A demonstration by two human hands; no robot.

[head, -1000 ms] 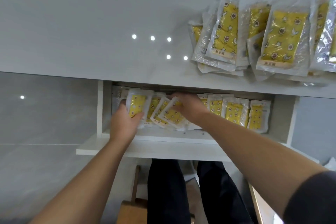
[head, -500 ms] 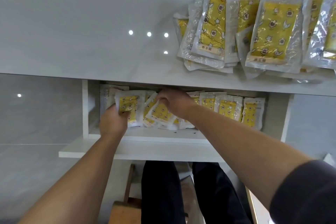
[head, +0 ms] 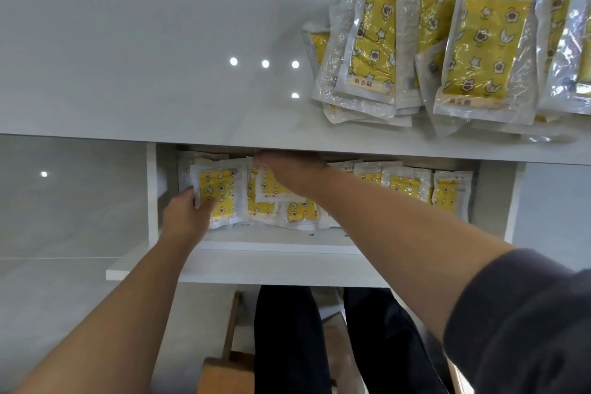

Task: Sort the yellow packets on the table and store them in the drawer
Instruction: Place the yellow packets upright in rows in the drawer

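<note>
A single wide-angle camera rides on the person's head, facing forward and steeply down; the table [head: 128, 41] fills the upper half of the frame; the open drawer [head: 256, 265] lies mid-frame; left hand [head: 187, 214] and right hand [head: 294, 173] reach in from the lower corners; near enough that the star print on a yellow packet [head: 217, 192] shows.

the table top [head: 128, 41] is white, smooth and very shiny, and lights shine back in it. the packets [head: 479, 51] on the far right are clear, crinkly, glossy plastic. the drawer [head: 256, 265] is smooth, white and less shiny. the near stool [head: 224, 374] is brown wood. the sleeve [head: 527, 313] is dark, matt cloth.
</note>
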